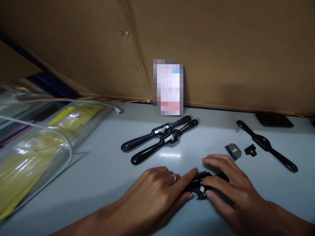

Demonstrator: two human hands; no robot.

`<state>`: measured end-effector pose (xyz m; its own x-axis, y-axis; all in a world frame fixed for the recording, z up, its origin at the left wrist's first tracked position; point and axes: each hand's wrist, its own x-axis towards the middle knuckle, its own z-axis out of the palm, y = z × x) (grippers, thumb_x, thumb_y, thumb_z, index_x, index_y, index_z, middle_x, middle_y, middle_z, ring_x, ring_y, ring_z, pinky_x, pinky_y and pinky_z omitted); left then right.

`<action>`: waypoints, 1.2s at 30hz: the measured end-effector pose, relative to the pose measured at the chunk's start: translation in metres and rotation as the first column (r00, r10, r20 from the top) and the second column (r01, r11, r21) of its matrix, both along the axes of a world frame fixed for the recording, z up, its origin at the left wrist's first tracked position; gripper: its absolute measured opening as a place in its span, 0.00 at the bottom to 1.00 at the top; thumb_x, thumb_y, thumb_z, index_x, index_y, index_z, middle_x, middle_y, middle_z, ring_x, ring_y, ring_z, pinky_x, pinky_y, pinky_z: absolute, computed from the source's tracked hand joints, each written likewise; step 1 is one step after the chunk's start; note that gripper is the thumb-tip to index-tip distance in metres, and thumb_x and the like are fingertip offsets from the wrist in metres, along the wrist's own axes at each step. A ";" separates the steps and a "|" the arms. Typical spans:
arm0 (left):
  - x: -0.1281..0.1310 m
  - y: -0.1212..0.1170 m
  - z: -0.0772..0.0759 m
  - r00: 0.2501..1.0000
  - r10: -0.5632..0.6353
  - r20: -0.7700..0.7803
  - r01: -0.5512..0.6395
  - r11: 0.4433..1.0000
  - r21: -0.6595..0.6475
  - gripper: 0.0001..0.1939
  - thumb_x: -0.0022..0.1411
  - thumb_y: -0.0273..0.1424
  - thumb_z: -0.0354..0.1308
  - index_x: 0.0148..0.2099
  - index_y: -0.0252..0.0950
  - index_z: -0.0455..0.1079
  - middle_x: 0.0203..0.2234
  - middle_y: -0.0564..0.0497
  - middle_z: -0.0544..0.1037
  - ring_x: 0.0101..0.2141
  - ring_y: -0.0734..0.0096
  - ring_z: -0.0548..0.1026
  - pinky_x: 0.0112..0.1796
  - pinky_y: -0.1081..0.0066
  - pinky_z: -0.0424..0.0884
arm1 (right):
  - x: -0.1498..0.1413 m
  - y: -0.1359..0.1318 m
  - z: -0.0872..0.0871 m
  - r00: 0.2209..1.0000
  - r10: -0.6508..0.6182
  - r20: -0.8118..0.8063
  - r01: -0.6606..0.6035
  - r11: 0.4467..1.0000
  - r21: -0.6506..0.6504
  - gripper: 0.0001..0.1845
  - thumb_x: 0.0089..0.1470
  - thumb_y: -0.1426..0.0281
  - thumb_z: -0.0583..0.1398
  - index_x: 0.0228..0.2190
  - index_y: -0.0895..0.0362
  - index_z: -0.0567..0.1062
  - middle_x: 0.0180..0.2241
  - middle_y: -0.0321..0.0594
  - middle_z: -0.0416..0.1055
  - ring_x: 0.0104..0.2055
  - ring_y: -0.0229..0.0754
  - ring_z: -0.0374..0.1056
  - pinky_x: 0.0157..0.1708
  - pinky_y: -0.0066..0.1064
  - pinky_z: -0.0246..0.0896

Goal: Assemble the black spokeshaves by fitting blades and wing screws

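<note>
In the head view, the spokeshave being handled (196, 185) lay low on the grey table (211, 134), just right of the middle; take it as the hub of the dial, noon away from the person. The left hand (157, 186) pinched its left end, forefinger along the top and thumb below, probably to stop it turning. The right hand (236, 190) had thumb and forefinger pinched on the tool at its silver screw (202, 189), the upper fingers spread clear, perhaps to leave room for fine work; exact contact was partly hidden.

Two more spokeshaves (169, 139) lay side by side at eleven o'clock, likely set apart to free the space between the hands. At one to two o'clock were a loose screw (238, 131), a notched blade (231, 151), a small black plate (250, 150) and a bare spokeshave body (262, 141), spread singly, it seemed, for easy picking.

The handled tool looked glossy black, its centre frame wider than the handles, with bright metal at the near edge; the left handle was covered by fingers.
</note>
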<state>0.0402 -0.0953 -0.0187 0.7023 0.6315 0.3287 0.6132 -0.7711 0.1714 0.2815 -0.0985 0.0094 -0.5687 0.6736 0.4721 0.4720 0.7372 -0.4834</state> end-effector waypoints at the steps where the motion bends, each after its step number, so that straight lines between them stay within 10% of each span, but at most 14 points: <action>1: 0.000 0.000 0.000 1.000 -0.002 -0.002 0.002 1.000 -0.003 0.21 0.81 0.38 0.34 0.62 0.35 0.61 0.22 0.55 0.77 0.20 0.66 0.76 0.22 0.67 0.65 | 0.000 0.000 0.001 0.999 0.019 0.026 -0.019 1.000 -0.002 0.11 0.62 0.76 0.58 0.42 0.58 0.79 0.53 0.51 0.73 0.57 0.48 0.68 0.54 0.41 0.72; 9: -0.001 -0.001 0.001 1.000 -0.003 0.001 0.003 1.000 0.005 0.21 0.81 0.38 0.34 0.62 0.34 0.62 0.22 0.55 0.76 0.19 0.65 0.75 0.21 0.67 0.64 | 0.003 0.000 -0.006 1.000 0.021 0.002 -0.021 0.999 0.024 0.19 0.59 0.85 0.54 0.44 0.58 0.79 0.53 0.50 0.71 0.57 0.46 0.66 0.53 0.39 0.71; 23: 0.000 0.000 0.002 1.000 -0.005 0.004 0.005 1.000 -0.005 0.21 0.81 0.38 0.33 0.62 0.35 0.61 0.21 0.56 0.75 0.18 0.67 0.73 0.21 0.68 0.61 | 0.005 -0.003 0.004 0.986 0.074 0.146 -0.079 0.997 0.026 0.12 0.66 0.66 0.60 0.47 0.56 0.79 0.55 0.51 0.73 0.60 0.51 0.66 0.55 0.44 0.71; 29: 0.001 0.000 0.003 1.000 -0.007 -0.008 0.007 1.000 0.014 0.21 0.81 0.38 0.34 0.63 0.34 0.61 0.21 0.56 0.75 0.18 0.67 0.73 0.21 0.68 0.61 | 0.000 -0.003 0.002 1.000 0.009 0.019 -0.009 1.000 0.015 0.09 0.63 0.74 0.59 0.32 0.57 0.79 0.50 0.49 0.75 0.55 0.47 0.70 0.53 0.39 0.72; 36: -0.001 0.000 0.002 1.000 -0.019 -0.007 0.019 1.000 0.006 0.21 0.81 0.37 0.35 0.63 0.34 0.60 0.21 0.55 0.76 0.18 0.67 0.74 0.21 0.68 0.63 | 0.002 -0.002 0.002 0.993 0.095 0.065 -0.095 0.995 -0.008 0.12 0.66 0.69 0.59 0.46 0.58 0.80 0.53 0.52 0.73 0.58 0.50 0.67 0.55 0.44 0.71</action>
